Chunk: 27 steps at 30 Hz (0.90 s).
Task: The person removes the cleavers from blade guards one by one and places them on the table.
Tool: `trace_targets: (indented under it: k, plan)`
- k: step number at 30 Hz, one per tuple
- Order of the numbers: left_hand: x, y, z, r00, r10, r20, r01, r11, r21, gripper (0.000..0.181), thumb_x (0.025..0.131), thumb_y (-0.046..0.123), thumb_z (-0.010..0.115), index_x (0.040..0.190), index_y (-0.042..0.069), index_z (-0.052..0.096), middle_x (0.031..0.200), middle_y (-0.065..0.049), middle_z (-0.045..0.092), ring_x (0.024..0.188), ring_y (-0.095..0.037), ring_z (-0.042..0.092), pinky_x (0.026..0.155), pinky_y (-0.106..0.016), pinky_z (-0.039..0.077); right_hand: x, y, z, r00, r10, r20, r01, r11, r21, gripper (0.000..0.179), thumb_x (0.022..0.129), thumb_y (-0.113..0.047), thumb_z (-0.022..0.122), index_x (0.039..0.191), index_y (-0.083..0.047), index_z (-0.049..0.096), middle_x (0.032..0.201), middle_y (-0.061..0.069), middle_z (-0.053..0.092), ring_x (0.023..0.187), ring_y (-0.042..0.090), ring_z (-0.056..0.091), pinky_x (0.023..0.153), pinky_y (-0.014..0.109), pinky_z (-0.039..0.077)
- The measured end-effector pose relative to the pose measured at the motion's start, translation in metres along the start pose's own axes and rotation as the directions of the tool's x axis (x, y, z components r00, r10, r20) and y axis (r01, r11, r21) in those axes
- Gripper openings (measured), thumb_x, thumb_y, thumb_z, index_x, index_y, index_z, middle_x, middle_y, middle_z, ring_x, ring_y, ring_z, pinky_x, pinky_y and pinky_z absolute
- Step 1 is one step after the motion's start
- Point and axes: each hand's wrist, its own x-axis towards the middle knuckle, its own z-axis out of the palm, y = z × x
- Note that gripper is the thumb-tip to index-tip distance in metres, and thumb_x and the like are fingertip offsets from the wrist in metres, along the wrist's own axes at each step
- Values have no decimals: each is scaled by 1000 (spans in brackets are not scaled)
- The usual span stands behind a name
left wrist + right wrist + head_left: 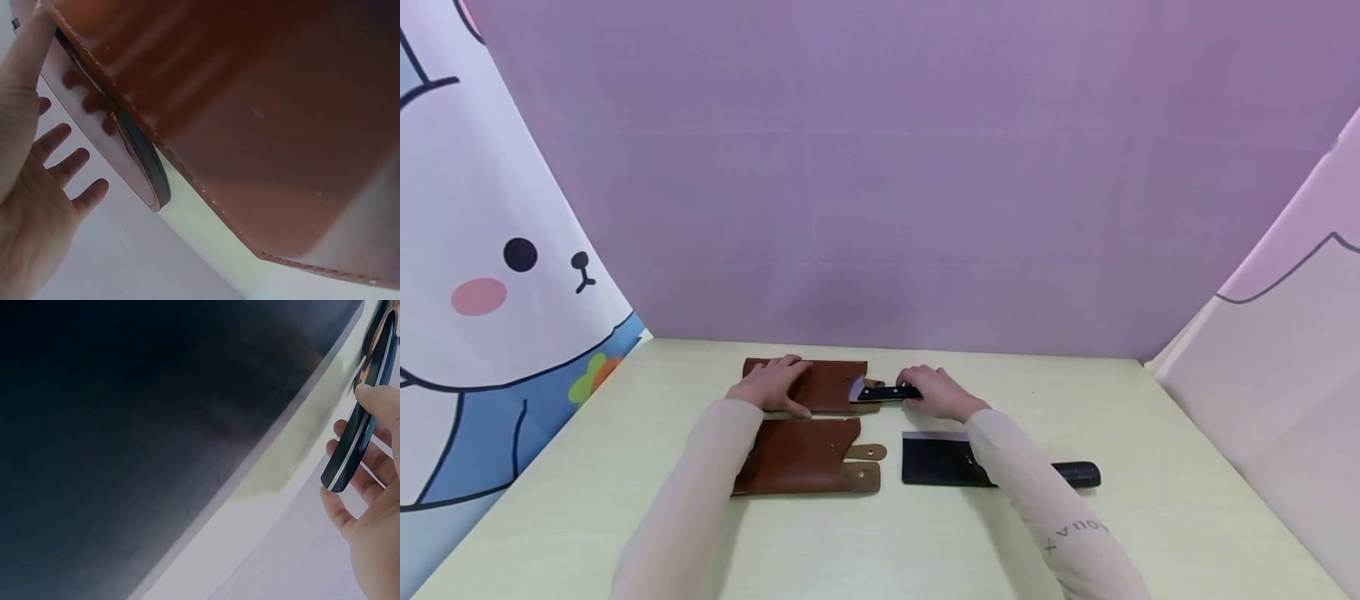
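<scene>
A brown leather knife sheath (831,383) lies flat at the far side of the table. My left hand (771,385) rests at its left part, fingers spread and nearly straight, also visible in the left wrist view (37,181). A knife (887,393) with a black riveted handle points left into the sheath's right end; only a strip of blade by the handle shows, the rest hidden. My right hand (940,392) grips that handle at its right end. In the right wrist view, thumb and fingertips pinch the dark handle (356,437) from both sides.
A second brown sheath (805,457), its snap straps pointing right, lies nearer, below my left hand. A broad black-bladed cleaver (940,462) lies beneath my right forearm, handle (1078,474) to the right. A purple cloth wall (880,183) stands behind the table.
</scene>
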Motion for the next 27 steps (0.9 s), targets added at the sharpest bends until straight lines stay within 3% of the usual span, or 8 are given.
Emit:
trace_targets:
  k: [16,27]
  plan:
    - [7,-4,5,998,-38,45,38,999,3,99,68,55,71,144,11,26,149,-18,23,136,-40,22,105,-60,21,0,-3,0,999,-10,46,10,1000,-3,30,87,-15,61,117,-9,58,115,8,61,108,24,55,91,49,40]
    - [7,-4,3,998,-28,54,28,1000,0,99,69,56,71,145,12,25,150,-17,21,135,-41,22,104,-61,21,0,-5,-1,998,-5,67,6,1000,-22,31,88,-14,60,118,-10,57,116,7,61,108,23,55,92,49,39]
